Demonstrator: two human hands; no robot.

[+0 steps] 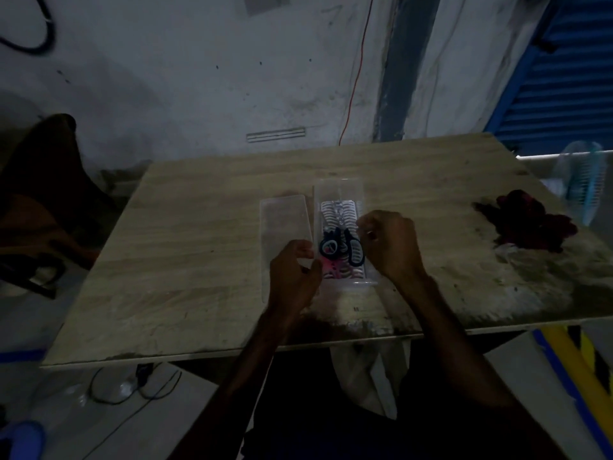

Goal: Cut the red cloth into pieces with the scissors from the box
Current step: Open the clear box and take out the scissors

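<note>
From my remote seat the scene was dim and grainy, so much of it stayed uncertain. A clear plastic box (339,207) sat open near the middle of the wooden table (199,260), its lid (285,227) lying flat just to its left. Inside I could make out dark-handled scissors (341,247) resting in the near half of the box; their blades were hard to separate from the ribbed box floor, and something pink (328,267) showed under the handles that I could not identify.

The left hand (295,277) sat at the near-left corner of the box, fingers curled against its wall, apparently pinching the rim, though the clear plastic made contact hard to confirm. The right hand (391,244) hovered at the right edge of the box, fingers drawn together in a loose fist beside the scissor handles; whether they touched the handles I could not tell.

The red cloth (530,220) lay bunched at the table's far right, well apart from the box, its folds lost in shadow.
</note>
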